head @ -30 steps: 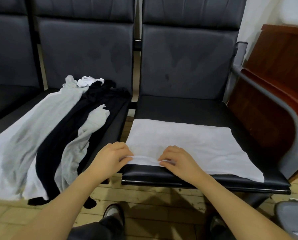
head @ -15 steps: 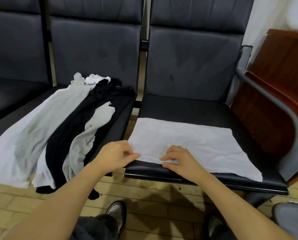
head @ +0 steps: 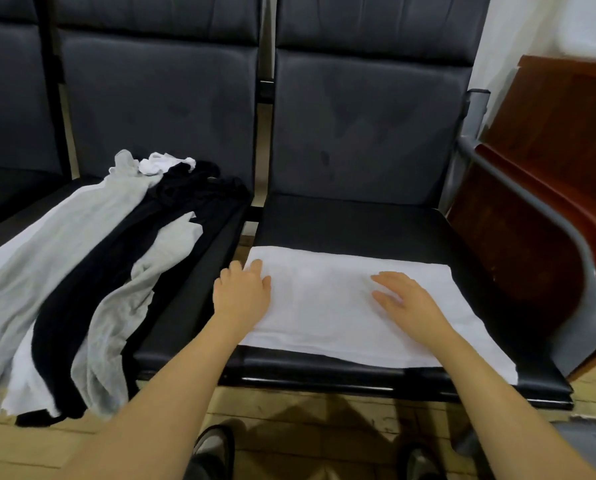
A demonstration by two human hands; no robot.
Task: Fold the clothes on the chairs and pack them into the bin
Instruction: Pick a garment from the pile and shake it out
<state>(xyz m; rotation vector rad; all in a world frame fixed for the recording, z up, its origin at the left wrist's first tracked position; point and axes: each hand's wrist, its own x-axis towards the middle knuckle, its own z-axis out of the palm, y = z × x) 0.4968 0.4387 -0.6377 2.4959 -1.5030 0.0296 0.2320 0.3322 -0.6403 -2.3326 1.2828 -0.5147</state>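
A white garment (head: 327,306), folded into a flat band, lies across the front of the right black chair seat (head: 352,220). My left hand (head: 242,294) rests flat on its left end, fingers straight and reaching the far left corner. My right hand (head: 405,301) lies flat on the cloth right of its middle, fingers spread. On the middle chair seat to the left sits a loose heap of grey, black and white clothes (head: 92,271), hanging over the front edge.
A grey metal armrest (head: 518,188) and a reddish wooden desk (head: 559,161) stand close on the right. A grey bin corner (head: 587,445) shows at the bottom right on the wooden floor. My shoes (head: 213,448) are below the seat edge.
Both hands let go of the near edge of the white garment, moved forward and apart, and now lie flat on it. The near edge has been folded over, so the cloth is a narrower band.
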